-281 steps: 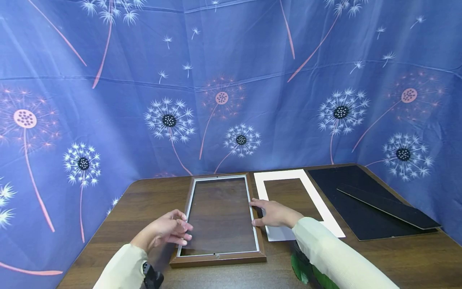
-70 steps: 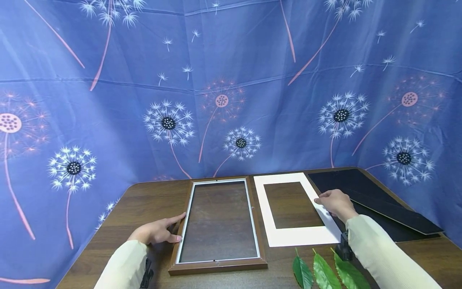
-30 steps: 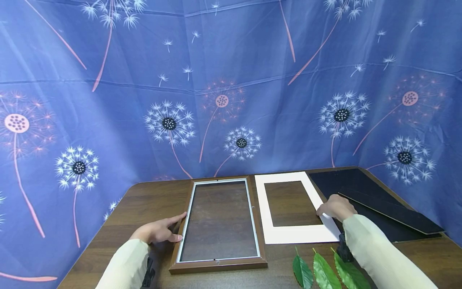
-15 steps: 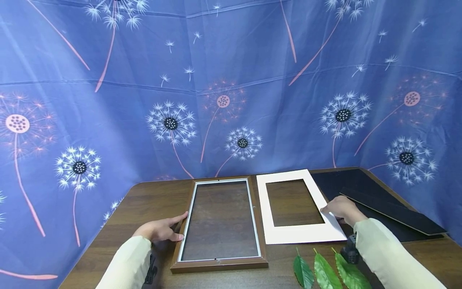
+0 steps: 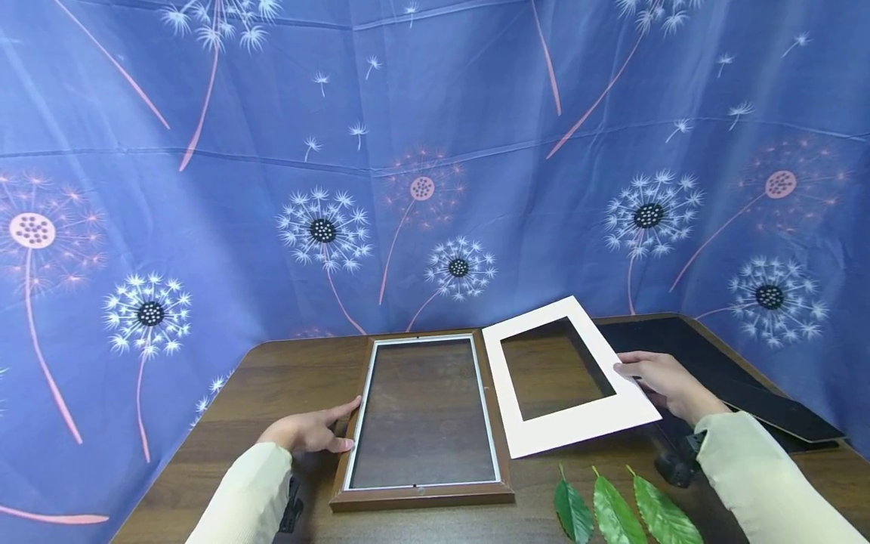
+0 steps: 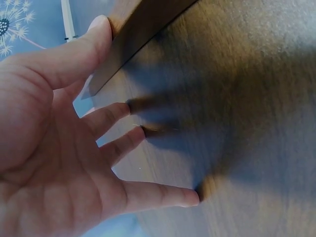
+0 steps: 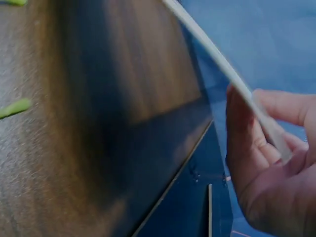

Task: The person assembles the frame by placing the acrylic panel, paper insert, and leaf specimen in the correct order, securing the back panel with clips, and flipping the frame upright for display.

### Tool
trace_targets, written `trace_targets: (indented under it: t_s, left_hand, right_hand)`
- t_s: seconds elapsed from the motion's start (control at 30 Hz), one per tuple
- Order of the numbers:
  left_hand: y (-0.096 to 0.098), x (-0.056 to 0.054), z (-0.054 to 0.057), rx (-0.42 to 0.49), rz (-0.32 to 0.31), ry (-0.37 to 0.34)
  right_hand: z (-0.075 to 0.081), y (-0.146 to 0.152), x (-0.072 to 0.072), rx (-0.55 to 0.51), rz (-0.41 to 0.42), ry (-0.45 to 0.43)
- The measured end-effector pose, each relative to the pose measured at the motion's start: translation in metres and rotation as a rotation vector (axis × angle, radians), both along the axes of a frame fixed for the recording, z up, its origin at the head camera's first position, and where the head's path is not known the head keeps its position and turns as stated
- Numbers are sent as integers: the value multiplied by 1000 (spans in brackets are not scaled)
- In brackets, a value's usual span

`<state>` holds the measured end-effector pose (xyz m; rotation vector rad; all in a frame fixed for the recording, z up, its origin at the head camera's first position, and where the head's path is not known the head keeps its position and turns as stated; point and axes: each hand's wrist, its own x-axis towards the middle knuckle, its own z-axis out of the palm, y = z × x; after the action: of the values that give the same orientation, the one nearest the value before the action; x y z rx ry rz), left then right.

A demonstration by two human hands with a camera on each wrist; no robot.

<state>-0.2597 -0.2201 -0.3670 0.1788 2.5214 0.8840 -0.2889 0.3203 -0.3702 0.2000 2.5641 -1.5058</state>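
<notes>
My right hand (image 5: pixel 669 381) pinches the right border of a white picture mat (image 5: pixel 578 423), thumb on one face and fingers behind it. The mat is tilted, its right side raised off the table and its left edge low beside the picture frame. In the right wrist view the mat (image 7: pixel 222 60) shows edge-on between thumb and fingers. A brown wooden picture frame (image 5: pixel 421 497) with a white inner edge and a clear pane lies flat. Against its left side rests my left hand (image 5: pixel 309 431), fingers spread. The left wrist view shows that thumb on the frame (image 6: pixel 143 37), other fingertips down at the table.
Three green leaves (image 5: pixel 617 514) lie at the table's front, below the mat. At the right, a black board (image 5: pixel 788 412) leans over a larger black sheet (image 5: pixel 652 332). A blue dandelion-print curtain (image 5: pixel 435 151) hangs behind the wooden table (image 5: pixel 272 378).
My right hand has moved from the frame to the mat, gripped its right border and raised that side, tilting it toward the frame. The left hand has stayed at the frame's left side lately.
</notes>
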Motion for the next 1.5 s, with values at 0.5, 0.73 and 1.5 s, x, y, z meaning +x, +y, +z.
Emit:
trace_targets:
  t_s: [0.5,0.73,1.5]
  left_hand:
    - [3,-2,-1,-8,17,-19]
    - [7,-2,1,-9,7,-14]
    - [22,-5,1,0,-3,-28]
  right_hand:
    - [24,2,2,-225,47,168]
    - [34,-3,6,-292,11,254]
    - [33,-79,13,-385,71,223]
